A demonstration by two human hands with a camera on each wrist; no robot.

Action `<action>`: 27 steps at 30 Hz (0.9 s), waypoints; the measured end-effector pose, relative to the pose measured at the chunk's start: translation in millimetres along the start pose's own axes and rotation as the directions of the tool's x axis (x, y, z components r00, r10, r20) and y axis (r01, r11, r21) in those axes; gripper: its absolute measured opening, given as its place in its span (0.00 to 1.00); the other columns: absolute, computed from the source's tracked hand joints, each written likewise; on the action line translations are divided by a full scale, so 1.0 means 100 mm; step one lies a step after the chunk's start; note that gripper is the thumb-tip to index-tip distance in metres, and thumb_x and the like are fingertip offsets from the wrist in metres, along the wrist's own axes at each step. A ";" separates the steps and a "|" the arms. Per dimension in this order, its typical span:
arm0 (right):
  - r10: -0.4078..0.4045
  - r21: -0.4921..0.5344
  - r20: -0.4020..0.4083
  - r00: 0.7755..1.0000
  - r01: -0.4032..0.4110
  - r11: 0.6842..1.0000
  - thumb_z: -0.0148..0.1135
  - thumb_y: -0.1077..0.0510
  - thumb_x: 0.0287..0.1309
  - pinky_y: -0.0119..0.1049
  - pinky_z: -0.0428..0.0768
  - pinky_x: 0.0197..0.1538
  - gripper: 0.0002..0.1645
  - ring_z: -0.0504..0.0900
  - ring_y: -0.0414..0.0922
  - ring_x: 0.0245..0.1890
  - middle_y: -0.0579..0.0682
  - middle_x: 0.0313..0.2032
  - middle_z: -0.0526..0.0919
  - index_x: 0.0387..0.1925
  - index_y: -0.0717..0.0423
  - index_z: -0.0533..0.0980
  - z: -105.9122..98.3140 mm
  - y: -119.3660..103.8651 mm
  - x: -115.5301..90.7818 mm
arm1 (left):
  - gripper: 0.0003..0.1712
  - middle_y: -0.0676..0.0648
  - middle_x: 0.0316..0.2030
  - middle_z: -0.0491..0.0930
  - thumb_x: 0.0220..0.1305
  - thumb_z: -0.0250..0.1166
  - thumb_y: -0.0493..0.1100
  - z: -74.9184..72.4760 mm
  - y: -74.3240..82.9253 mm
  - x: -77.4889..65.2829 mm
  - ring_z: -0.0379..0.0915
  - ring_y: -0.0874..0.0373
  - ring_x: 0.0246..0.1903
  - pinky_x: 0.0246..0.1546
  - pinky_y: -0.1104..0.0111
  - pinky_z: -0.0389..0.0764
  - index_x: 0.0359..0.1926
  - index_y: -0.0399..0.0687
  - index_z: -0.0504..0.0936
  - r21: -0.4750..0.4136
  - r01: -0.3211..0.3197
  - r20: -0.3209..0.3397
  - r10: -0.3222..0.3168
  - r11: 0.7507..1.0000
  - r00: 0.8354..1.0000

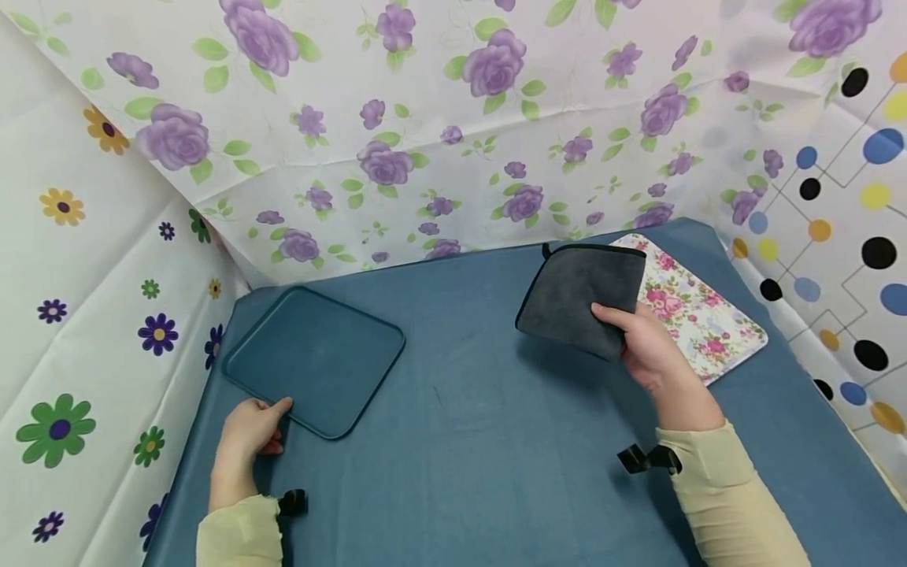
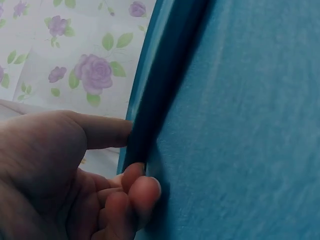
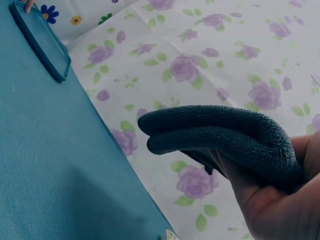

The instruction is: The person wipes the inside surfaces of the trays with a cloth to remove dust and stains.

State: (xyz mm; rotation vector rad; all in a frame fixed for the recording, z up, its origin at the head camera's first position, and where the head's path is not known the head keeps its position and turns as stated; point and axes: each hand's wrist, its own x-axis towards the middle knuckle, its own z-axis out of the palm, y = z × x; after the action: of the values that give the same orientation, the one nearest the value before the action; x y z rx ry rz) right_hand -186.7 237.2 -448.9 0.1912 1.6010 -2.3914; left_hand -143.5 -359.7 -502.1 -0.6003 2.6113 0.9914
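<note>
A folded dark grey cloth (image 1: 577, 295) with black edging hangs above the table, pinched by my right hand (image 1: 652, 346) with the thumb on its near face. In the right wrist view the cloth (image 3: 215, 130) shows its thick folded layers. On the left lies a blue-green tray (image 1: 319, 358) with a raised rim. My left hand (image 1: 248, 433) grips the tray's near-left rim, thumb on top and fingers below. The left wrist view shows the rim (image 2: 155, 80) between the thumb and curled fingers.
A white board with pink flowers (image 1: 708, 315) lies at the back right, partly behind the cloth and right hand. The blue table (image 1: 460, 472) is bounded by a purple-flowered sheet (image 1: 397, 205) at the back and patterned sheets at both sides.
</note>
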 end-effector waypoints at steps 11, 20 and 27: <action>0.015 0.023 -0.003 1.000 -0.015 1.000 0.63 0.57 0.79 0.34 0.85 0.50 0.31 0.86 0.40 0.48 0.46 0.58 0.79 0.74 0.53 0.62 0.00 -0.01 -0.03 | 0.14 0.43 0.27 0.80 0.83 0.51 0.44 0.05 -0.07 0.05 0.84 0.55 0.21 0.28 0.63 0.87 0.41 0.36 0.67 -0.297 0.040 -0.071 -0.064 0.954 0.995; 0.017 -0.006 -0.050 0.999 -0.017 1.000 0.66 0.55 0.77 0.33 0.85 0.49 0.40 0.86 0.39 0.47 0.45 0.60 0.77 0.79 0.54 0.57 -0.03 -0.07 -0.08 | 0.27 0.51 0.31 0.79 0.84 0.49 0.41 0.11 -0.02 0.07 0.80 0.64 0.26 0.32 0.70 0.86 0.74 0.28 0.65 -0.533 -0.025 -0.128 -0.052 0.846 0.990; -0.008 -0.003 -0.056 0.998 0.007 1.000 0.66 0.53 0.77 0.33 0.85 0.51 0.40 0.86 0.39 0.49 0.48 0.63 0.74 0.79 0.53 0.57 -0.01 -0.06 -0.06 | 0.28 0.55 0.30 0.81 0.84 0.52 0.39 0.04 0.06 0.00 0.80 0.65 0.24 0.26 0.71 0.84 0.78 0.36 0.63 -0.779 -0.059 -0.157 -0.103 0.625 0.982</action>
State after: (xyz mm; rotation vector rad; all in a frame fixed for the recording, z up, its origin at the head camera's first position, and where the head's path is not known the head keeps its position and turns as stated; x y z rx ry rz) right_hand -183.3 241.6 -442.4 0.2542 1.6323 -2.4095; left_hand -146.0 -353.4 -501.4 -0.9408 2.1751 2.1924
